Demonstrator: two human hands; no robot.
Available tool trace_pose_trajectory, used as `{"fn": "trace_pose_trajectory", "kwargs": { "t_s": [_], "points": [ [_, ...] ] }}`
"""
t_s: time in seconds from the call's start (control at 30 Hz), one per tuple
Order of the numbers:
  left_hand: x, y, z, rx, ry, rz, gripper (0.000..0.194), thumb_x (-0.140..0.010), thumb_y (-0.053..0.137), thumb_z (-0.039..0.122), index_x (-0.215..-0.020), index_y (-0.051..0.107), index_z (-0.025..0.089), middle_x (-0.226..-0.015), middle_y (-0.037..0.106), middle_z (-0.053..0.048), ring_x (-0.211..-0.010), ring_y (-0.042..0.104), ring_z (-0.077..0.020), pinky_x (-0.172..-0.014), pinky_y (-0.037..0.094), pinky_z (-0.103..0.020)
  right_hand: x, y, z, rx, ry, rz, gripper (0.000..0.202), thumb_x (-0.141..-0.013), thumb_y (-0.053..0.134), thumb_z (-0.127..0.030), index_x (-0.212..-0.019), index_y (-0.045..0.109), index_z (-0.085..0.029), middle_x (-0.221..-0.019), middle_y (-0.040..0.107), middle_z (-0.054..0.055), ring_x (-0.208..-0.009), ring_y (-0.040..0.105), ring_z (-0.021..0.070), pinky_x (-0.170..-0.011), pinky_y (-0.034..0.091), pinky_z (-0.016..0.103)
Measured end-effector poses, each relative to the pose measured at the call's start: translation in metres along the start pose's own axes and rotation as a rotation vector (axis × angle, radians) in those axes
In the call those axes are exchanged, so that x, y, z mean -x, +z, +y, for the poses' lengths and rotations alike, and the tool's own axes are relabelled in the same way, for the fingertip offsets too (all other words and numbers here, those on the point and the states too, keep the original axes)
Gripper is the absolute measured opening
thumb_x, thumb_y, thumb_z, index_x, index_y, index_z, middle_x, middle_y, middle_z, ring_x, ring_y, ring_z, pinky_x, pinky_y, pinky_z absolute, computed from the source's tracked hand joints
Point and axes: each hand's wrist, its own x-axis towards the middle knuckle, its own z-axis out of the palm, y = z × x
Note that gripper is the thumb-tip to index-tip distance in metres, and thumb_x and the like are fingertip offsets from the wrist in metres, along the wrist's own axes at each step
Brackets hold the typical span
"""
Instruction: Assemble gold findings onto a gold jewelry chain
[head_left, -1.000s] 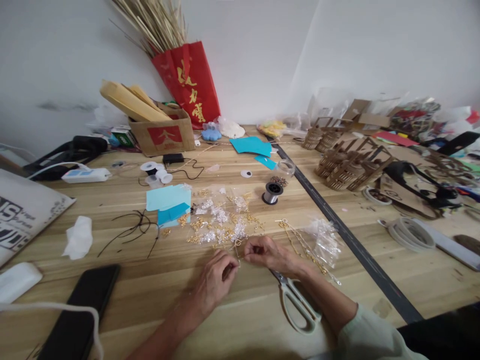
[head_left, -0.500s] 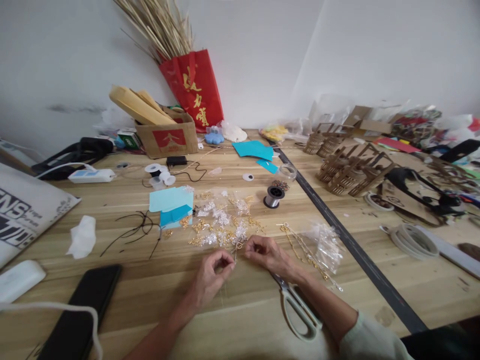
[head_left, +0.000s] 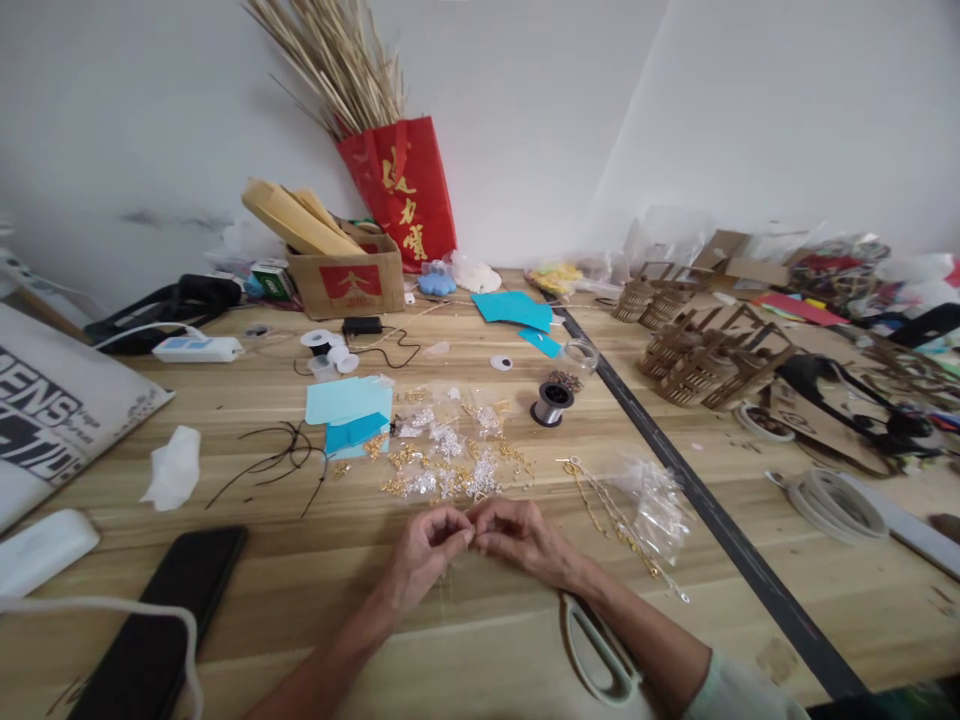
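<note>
My left hand (head_left: pixel 424 555) and my right hand (head_left: pixel 525 542) meet at the fingertips low over the table, both pinched closed. A faint thin thread (head_left: pixel 442 588) hangs below my left fingers. What lies between the fingertips is too small and covered to make out. Just beyond them spread gold and silver beads and small findings (head_left: pixel 442 465), some in little clear bags. Under my right forearm lies a pair of scissors (head_left: pixel 571 640) with pale handles, its blades hidden. Gold and silver chains (head_left: pixel 600 500) rest to the right, beside crumpled clear bags (head_left: pixel 658 512).
A wire spool (head_left: pixel 552 404) and a clear jar (head_left: pixel 579 358) stand beyond the beads. Blue sheets (head_left: pixel 343 402) and black cord (head_left: pixel 281 465) lie left, with a phone (head_left: pixel 169 620) nearer. Wooden lantern-like frames (head_left: pixel 694 355) stand right of a dark strip (head_left: pixel 675 450).
My hands have come together; the gap between the fingertips has closed, with the right hand moving left and nearer. The view has shifted slightly.
</note>
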Motion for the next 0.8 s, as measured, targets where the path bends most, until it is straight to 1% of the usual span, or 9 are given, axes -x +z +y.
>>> {"fn": "trace_pose_trajectory", "kwargs": {
  "t_s": [0.07, 0.13, 0.3, 0.4, 0.6, 0.8],
  "points": [
    [0.0011, 0.0006, 0.0022, -0.016, 0.014, 0.005, 0.020, -0.065, 0.064, 0.034, -0.064, 0.057, 0.015, -0.054, 0.046, 0.005, -0.045, 0.035, -0.0058, -0.041, 0.028, -0.017, 0.0001, -0.0001, -0.0006, -0.012, 0.040, -0.051, 0.023, -0.085, 0.061, -0.036, -0.078, 0.064, -0.014, -0.075, 0.060, 0.001, -0.064, 0.050, 0.0101, -0.057, 0.036, 0.021],
    [0.0014, 0.0009, 0.0034, -0.016, 0.024, 0.007, 0.020, -0.065, 0.063, 0.033, -0.064, 0.056, 0.015, -0.055, 0.048, 0.004, -0.046, 0.036, -0.0058, -0.040, 0.027, -0.017, -0.0003, -0.0005, -0.0004, -0.055, 0.066, -0.069, 0.025, -0.084, 0.061, -0.038, -0.078, 0.063, -0.014, -0.071, 0.059, 0.001, -0.061, 0.049, 0.0095, -0.056, 0.036, 0.021],
    [0.0006, 0.0012, 0.0024, -0.022, 0.030, 0.031, 0.019, -0.065, 0.063, 0.033, -0.064, 0.055, 0.016, -0.053, 0.045, 0.006, -0.045, 0.038, -0.0061, -0.040, 0.030, -0.016, -0.0027, -0.0019, 0.0012, -0.148, 0.125, -0.013, 0.031, -0.080, 0.065, -0.045, -0.078, 0.059, -0.014, -0.066, 0.057, 0.000, -0.057, 0.049, 0.0093, -0.053, 0.037, 0.021],
    [0.0007, 0.0010, 0.0008, -0.014, 0.019, 0.022, 0.020, -0.066, 0.063, 0.034, -0.066, 0.055, 0.016, -0.050, 0.045, 0.007, -0.042, 0.039, -0.0056, -0.038, 0.032, -0.016, -0.0040, -0.0025, 0.0009, -0.194, 0.140, -0.003, 0.034, -0.078, 0.066, -0.048, -0.077, 0.058, -0.014, -0.065, 0.056, -0.001, -0.056, 0.049, 0.0089, -0.052, 0.037, 0.021],
    [0.0009, 0.0007, -0.0043, 0.011, -0.030, -0.005, 0.025, -0.067, 0.064, 0.038, -0.071, 0.054, 0.015, -0.059, 0.053, 0.004, -0.039, 0.042, -0.0044, -0.033, 0.030, -0.014, -0.0055, -0.0033, 0.0025, -0.234, 0.154, 0.014, 0.036, -0.076, 0.069, -0.048, -0.076, 0.058, -0.014, -0.063, 0.058, -0.001, -0.055, 0.050, 0.0089, -0.052, 0.041, 0.021],
    [0.0012, 0.0005, -0.0038, 0.047, -0.037, -0.029, 0.027, -0.067, 0.065, 0.038, -0.075, 0.054, 0.015, -0.057, 0.051, 0.006, -0.039, 0.044, -0.0045, -0.033, 0.032, -0.014, -0.0062, -0.0039, 0.0059, -0.251, 0.155, 0.030, 0.036, -0.075, 0.070, -0.048, -0.076, 0.059, -0.014, -0.063, 0.059, -0.001, -0.054, 0.052, 0.0090, -0.052, 0.041, 0.021]
  ]
}}
